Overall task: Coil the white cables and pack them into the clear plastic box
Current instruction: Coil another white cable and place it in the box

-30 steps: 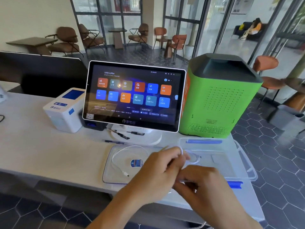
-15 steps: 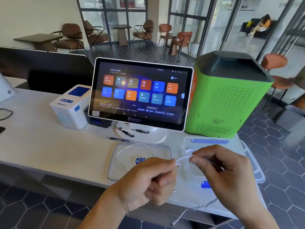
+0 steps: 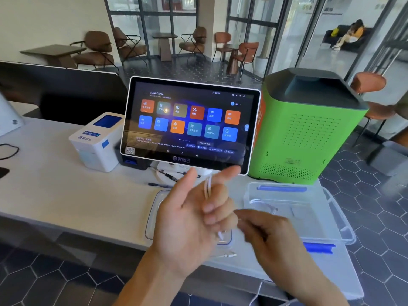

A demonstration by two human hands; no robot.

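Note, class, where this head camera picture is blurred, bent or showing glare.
Head view: the right hand is smeared by motion blur; the left hand holding the white cable is sharper; wide-angle distortion tilts the green machine; the touchscreen carries a faint reflection.

Left hand (image 3: 189, 221) now raised, palm up, thumb and index spread toward 12 o'clock; earlier a closed fist. Cable (image 3: 207, 186) now looped over its fingers. Right hand (image 3: 271, 237) dropped toward 5 o'clock, blurred, no longer lifted at the box (image 3: 340, 217).
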